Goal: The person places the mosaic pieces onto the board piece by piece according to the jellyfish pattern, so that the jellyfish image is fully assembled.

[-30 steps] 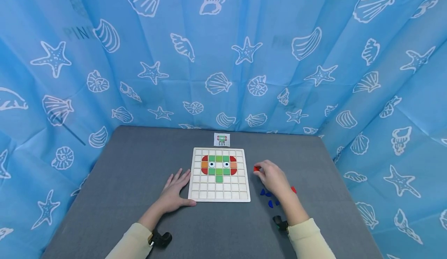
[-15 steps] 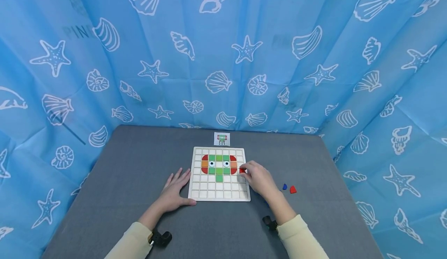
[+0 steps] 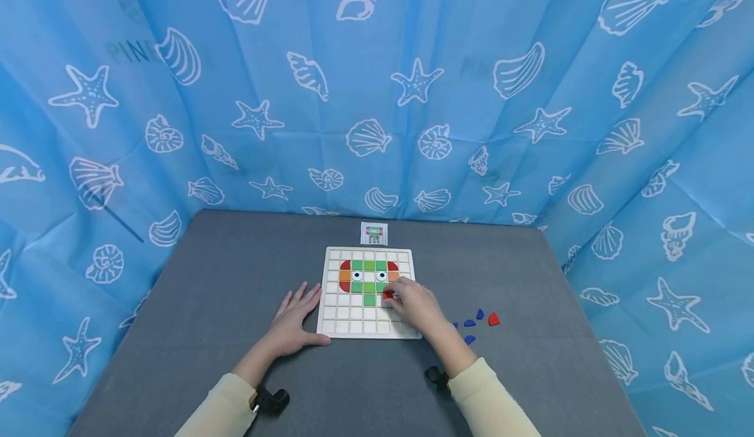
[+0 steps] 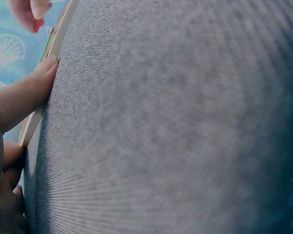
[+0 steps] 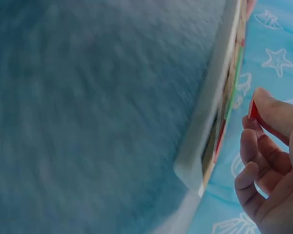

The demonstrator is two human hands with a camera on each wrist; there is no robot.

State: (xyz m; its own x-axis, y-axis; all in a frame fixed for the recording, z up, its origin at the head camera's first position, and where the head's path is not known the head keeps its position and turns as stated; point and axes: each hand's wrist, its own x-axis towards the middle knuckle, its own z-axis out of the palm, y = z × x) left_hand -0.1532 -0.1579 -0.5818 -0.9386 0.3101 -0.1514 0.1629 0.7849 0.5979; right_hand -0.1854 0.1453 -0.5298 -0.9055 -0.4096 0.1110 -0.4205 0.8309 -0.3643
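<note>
A white square grid board (image 3: 347, 327) lies on the grey table, with red, orange and green tiles and two eye tiles forming a pattern in its upper middle. Spread fingers of my left hand (image 3: 288, 326) touch the board's left edge, and its thumb rests at the near left corner. My right hand (image 3: 417, 306) pinches a small red piece (image 5: 253, 109) between thumb and finger over the right half of the board, just below the green tiles. In the right wrist view the piece is held above the board. The hand hides some right-hand squares in the head view.
A small picture card (image 3: 374, 233) lies behind the board. To the board's right are several blue pieces (image 3: 469, 323) and a loose red piece (image 3: 493, 319). A blue shell-patterned curtain (image 3: 377, 97) hangs around the table's back and sides.
My right hand has moved left from beside the board to over it, carrying the red piece. More of the loose blue pieces show now. My left hand has stayed in place.
</note>
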